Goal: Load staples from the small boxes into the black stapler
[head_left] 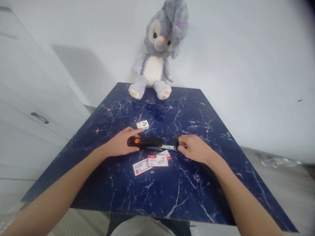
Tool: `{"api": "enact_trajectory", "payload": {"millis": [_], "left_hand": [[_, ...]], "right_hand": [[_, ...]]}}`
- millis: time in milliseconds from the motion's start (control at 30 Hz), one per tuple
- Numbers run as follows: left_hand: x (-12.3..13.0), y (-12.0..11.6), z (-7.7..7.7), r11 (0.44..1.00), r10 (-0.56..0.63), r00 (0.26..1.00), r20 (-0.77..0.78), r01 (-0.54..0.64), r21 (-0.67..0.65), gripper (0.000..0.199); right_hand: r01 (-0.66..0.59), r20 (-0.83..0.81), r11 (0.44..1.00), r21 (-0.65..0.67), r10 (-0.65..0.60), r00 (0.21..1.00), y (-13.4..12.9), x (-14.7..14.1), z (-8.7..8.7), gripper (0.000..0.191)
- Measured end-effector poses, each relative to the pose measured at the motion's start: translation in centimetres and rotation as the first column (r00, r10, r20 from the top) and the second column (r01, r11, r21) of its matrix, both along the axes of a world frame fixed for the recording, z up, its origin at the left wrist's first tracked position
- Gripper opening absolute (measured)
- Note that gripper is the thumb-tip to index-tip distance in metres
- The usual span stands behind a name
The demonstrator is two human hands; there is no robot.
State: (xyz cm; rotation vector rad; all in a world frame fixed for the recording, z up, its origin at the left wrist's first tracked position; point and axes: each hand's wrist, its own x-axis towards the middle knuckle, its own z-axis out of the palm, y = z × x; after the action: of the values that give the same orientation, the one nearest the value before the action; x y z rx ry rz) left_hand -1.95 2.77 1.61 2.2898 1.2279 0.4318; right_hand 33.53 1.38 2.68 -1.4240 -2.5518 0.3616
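Note:
A black stapler [150, 142] with an orange patch lies across the middle of the table, its metal staple tray [169, 147] sticking out to the right. My left hand [120, 141] holds the stapler's left end between thumb and fingers. Just past the tray's tip, my right hand [193, 147] is closed with its fingertips pressed together; whatever they hold is hidden. Behind the stapler sits a small white staple box [142, 125]. In front of it, several red-and-white printed cards [157, 161] overlap, apparently flattened packaging.
A grey plush rabbit [155, 65] sits at the far edge of the blue marbled table [118, 193], against the wall. White cabinets with a dark handle [39, 118] stand at left. Clear plastic [280, 162] lies beyond the table's right side.

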Motion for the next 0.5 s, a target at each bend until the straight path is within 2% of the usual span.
{"api": "enact_trajectory", "payload": {"millis": [233, 400, 500], "left_hand": [[-0.2, 0.2, 0.2, 1.000, 0.007, 0.999, -0.042, -0.007, 0.003, 0.074], [-0.9, 0.4, 1.0, 0.997, -0.066, 0.991, -0.119, 0.062, -0.037, 0.068], [-0.8, 0.4, 1.5, 0.994, -0.111, 0.985, -0.129, 0.112, -0.001, 0.049]], "right_hand": [[-0.033, -0.101, 0.997, 0.067, 0.040, 0.994, 0.3, -0.4, -1.0, 0.021], [-0.024, -0.126, 1.000, 0.001, 0.024, 0.992, 0.9, 0.7, -0.6, 0.036], [0.005, -0.138, 0.997, -0.074, -0.016, 0.990, 1.2, 1.7, 0.0, 0.041]]}}
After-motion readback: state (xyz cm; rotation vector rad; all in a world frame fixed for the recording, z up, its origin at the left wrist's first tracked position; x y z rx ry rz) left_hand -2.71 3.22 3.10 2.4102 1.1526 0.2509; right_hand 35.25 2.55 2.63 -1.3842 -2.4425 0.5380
